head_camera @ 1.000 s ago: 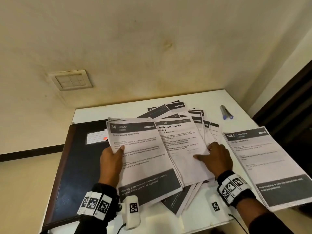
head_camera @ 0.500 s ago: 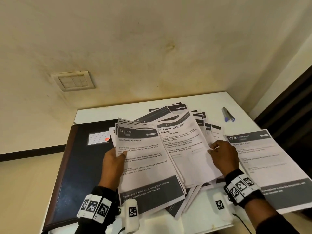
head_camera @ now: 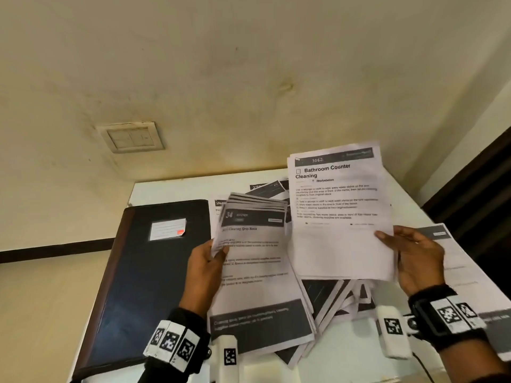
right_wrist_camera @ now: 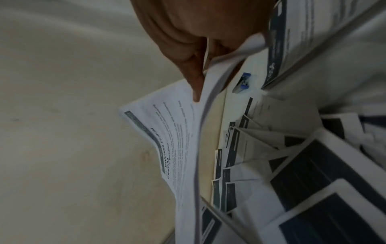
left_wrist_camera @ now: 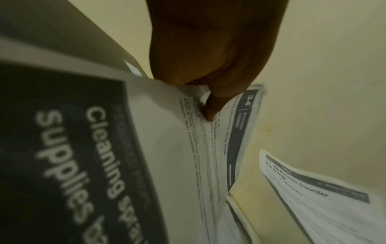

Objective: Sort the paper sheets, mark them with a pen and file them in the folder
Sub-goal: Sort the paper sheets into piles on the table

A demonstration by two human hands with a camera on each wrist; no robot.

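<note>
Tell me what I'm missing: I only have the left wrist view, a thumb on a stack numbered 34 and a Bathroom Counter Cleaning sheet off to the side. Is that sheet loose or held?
Observer: Held. The right hand pinches the Bathroom Counter Cleaning sheet at its right edge, raised off the pile.
Operator: Where is the folder?
Observer: The dark folder lies closed on the table, left of the left hand and its stack numbered 34.
Operator: And the pen?
Observer: Only the right wrist view shows it: the pen, with a blue part, lies on the table beyond the fanned sheets.
</note>
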